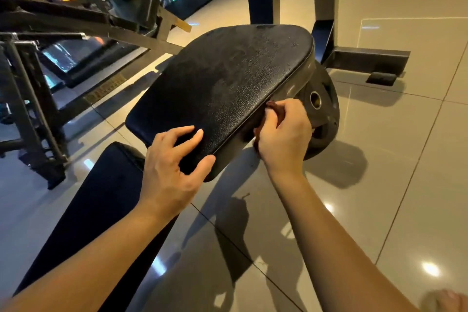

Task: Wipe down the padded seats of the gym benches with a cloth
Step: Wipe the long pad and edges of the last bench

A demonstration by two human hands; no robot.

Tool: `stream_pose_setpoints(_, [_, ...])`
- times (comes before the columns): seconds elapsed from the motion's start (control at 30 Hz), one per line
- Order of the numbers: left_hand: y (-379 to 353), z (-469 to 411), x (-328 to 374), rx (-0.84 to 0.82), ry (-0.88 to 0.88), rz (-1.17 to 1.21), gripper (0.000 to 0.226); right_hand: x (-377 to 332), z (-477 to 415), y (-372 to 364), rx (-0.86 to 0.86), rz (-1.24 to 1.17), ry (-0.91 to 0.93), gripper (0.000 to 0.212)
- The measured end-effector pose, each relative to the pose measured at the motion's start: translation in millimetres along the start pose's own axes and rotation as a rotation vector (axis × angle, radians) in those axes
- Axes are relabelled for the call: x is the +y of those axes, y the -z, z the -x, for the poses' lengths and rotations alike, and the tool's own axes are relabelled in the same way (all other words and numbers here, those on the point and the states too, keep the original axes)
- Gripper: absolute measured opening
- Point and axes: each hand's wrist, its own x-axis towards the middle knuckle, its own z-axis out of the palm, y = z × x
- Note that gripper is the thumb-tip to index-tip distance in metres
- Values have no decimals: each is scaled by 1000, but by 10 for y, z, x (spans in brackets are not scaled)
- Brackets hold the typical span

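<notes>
The padded seat (228,83) is black and grained, tilted, and it spreads away from both hands, up and ahead of them. The left hand (174,159) holds its nearest corner: bent fingers (198,134) lie on the top surface, and the thumb (209,161) presses against the rounded rim just below them, so the corner sits pinched between thumb and fingers. The right hand (283,132) is just to the right of the left, at the seat's side edge. Its fingers are curled tightly round a reddish-brown cloth (273,107) – only small folds show, one above the knuckles and one below the heel of the hand – and the cloth is pressed against the edge strip of the seat, between the hand and the padding. The two hands are near each other but apart, with the seat's corner between them.

Directly behind the right hand, partly hidden by it, a dark weight plate (324,111) stands on edge under the seat, its centre hole just beyond the knuckles. Further ahead of that hand the metal frame (326,2) rises, with a flat base foot (367,58) on the glossy tiled floor (392,197). Under the left wrist and forearm runs a long black bench pad (101,197), reaching back toward the person. Off to the left of the left hand stands another machine (33,78) of dark steel bars. Toes (447,301) show below the right forearm – blurred, at the picture's corner.
</notes>
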Motion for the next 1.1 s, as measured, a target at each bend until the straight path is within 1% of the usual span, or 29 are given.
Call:
stream_pose_setpoints(0.1, [3,-23,-1,8,-11,-9,59,-155,563,-6,-164,-22,138,6])
stream_pose_setpoints(0.13, [0,-35,3,8,-15,-11,59,-165,628,10,-203,-6,187,5])
stream_pose_setpoints(0.17, [2,-43,11,6,-15,-8,59,-140,550,23,-208,8,215,5])
stream_pose_setpoints(0.2, [6,-48,23,4,-11,-2,59,-79,370,26,-176,28,223,5])
stream_pose_setpoints(0.3, [1,-25,20,-8,-3,-2,57,83,-299,65,19,75,68,4])
stream_pose_setpoints(0.37, [9,7,1,-11,8,-11,58,79,-292,43,26,65,26,6])
stream_pose_setpoints(0.43, [13,3,6,-11,9,-11,60,-57,118,29,-87,26,85,4])
stream_pose_setpoints(0.5, [7,-24,10,-1,-5,-26,61,-131,475,42,-209,6,217,5])
stream_pose_setpoints(0.53, [1,-36,14,-1,-11,-26,61,-108,461,50,-220,34,253,5])
stream_pose_setpoints(0.57, [3,-39,21,-1,-7,-18,60,-45,325,43,-196,56,253,4])
stream_pose_setpoints(0.6, [6,-41,23,1,-2,-7,58,25,130,25,-143,66,211,2])
stream_pose_setpoints(0.67, [2,-21,21,-1,3,0,56,127,-239,29,-16,74,67,6])
stream_pose_setpoints(0.73, [-1,4,17,-1,1,-8,56,125,-214,18,25,63,30,7])
stream_pose_setpoints(0.8, [12,1,19,-2,2,-10,58,-41,197,-3,-55,14,66,5])
stream_pose_setpoints(0.87, [13,-28,20,9,-12,-21,59,-179,632,15,-199,-31,200,5])
stream_pose_setpoints(0.9, [12,-37,22,11,-17,-25,59,-189,708,33,-247,-18,259,4])
stream_pose_setpoints(0.93, [13,-37,23,9,-14,-18,59,-147,628,44,-251,6,301,4])
stream_pose_setpoints(0.97, [15,-39,31,9,-8,-5,59,-64,441,39,-211,31,310,3])
stream_pose_setpoints(1.0, [13,-44,40,8,-5,4,58,19,199,36,-138,52,264,4])
stream_pose_setpoints(1.07, [5,-27,29,1,-4,0,57,123,-270,67,14,69,116,5])
stream_pose_setpoints(1.1, [5,-13,19,-3,-3,-8,57,150,-360,73,42,67,62,6])
